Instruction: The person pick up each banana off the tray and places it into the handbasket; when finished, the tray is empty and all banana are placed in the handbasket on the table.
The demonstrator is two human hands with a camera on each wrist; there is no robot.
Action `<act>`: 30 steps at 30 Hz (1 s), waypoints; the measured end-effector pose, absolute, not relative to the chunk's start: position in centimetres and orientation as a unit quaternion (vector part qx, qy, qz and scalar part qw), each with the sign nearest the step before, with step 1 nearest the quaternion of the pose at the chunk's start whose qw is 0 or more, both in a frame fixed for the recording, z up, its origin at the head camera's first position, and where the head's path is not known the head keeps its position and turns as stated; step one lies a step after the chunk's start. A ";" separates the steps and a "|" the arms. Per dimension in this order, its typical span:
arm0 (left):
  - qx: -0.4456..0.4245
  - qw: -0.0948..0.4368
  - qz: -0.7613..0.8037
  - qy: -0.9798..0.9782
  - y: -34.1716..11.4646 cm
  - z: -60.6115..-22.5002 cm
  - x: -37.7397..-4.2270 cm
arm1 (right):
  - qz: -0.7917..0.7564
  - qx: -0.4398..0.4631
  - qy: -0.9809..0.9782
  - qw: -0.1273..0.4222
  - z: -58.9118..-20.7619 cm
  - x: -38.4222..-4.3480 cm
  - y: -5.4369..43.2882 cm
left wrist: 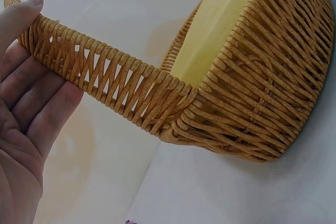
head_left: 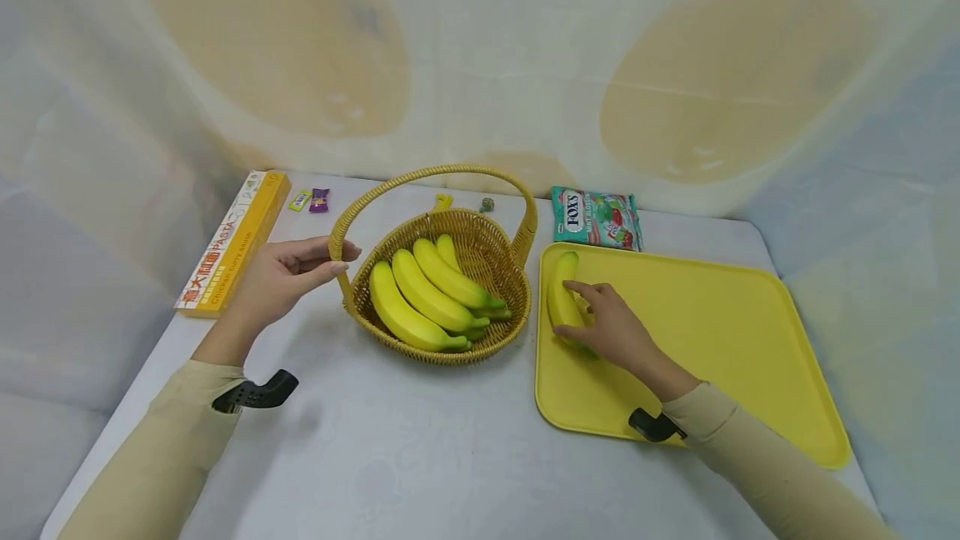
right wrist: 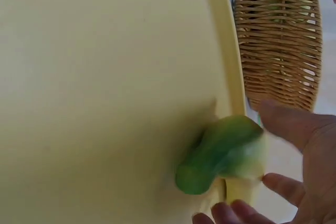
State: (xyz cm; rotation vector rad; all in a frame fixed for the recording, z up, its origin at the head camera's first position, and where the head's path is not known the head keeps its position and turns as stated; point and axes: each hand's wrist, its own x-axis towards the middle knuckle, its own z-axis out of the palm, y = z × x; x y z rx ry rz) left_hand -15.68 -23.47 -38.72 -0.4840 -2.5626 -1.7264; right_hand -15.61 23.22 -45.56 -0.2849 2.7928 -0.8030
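My left hand [head_left: 288,273] holds one side of the arched handle [head_left: 442,169] of a wicker basket [head_left: 491,240]. In the left wrist view the thumb lies over the handle and the fingers [left wrist: 55,114] lie along its other side. Several yellow bananas [head_left: 412,307] with green tips lie in the basket. My right hand [head_left: 611,327] is at a single banana [head_left: 558,298] on the left part of a yellow tray [head_left: 705,332]. Its thumb and fingers are spread at the banana's side, as the right wrist view shows; the banana's green end [right wrist: 210,156] faces that camera.
A teal Fox's candy bag [head_left: 596,217] lies behind the tray. At the left stands a yellow and white pasta box [head_left: 234,244]. Two small wrapped candies, one purple [head_left: 319,200], lie beside it. Small items, one yellow [head_left: 443,201], lie behind the basket.
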 end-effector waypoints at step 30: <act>-0.151 0.003 -0.553 -0.819 -23.4 -38.5 -15.5 | -0.401 -0.233 0.856 0.230 -36.3 -13.3 27.9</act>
